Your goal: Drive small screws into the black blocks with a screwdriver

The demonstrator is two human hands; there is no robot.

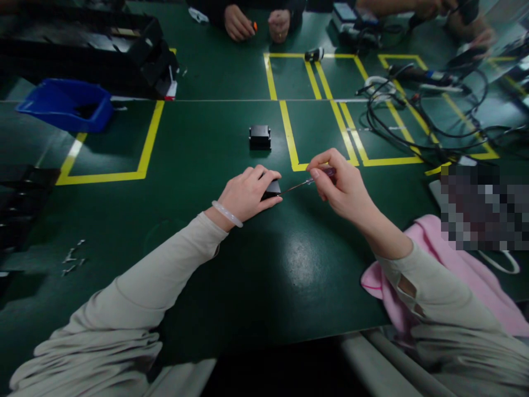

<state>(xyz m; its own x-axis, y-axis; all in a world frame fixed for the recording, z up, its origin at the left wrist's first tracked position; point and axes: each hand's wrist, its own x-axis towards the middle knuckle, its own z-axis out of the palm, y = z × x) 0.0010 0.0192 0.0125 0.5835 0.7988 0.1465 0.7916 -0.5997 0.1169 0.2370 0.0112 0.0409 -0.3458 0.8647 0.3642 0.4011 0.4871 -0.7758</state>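
My left hand [250, 192] is closed around a small black box-like part [271, 189], pressing it against the green table. Its fingers cover much of that part. In my right hand [336, 179] is a screwdriver [308, 182], its handle pinched between thumb and fingers. The thin shaft points left, and its tip meets the right end of the black part, near my left thumb. Whether a screw sits at the tip is too small to tell. Beyond my left hand a similar black part [260, 137] stands on the table, touched by neither hand.
A blue bin [68, 105] and black racks [140, 49] stand at the left. Small metal pieces [72, 258] lie nearer. Cables [380, 118] spread over the right side, with a pink cloth [438, 242] below. Across the table are other people's hands [238, 23].
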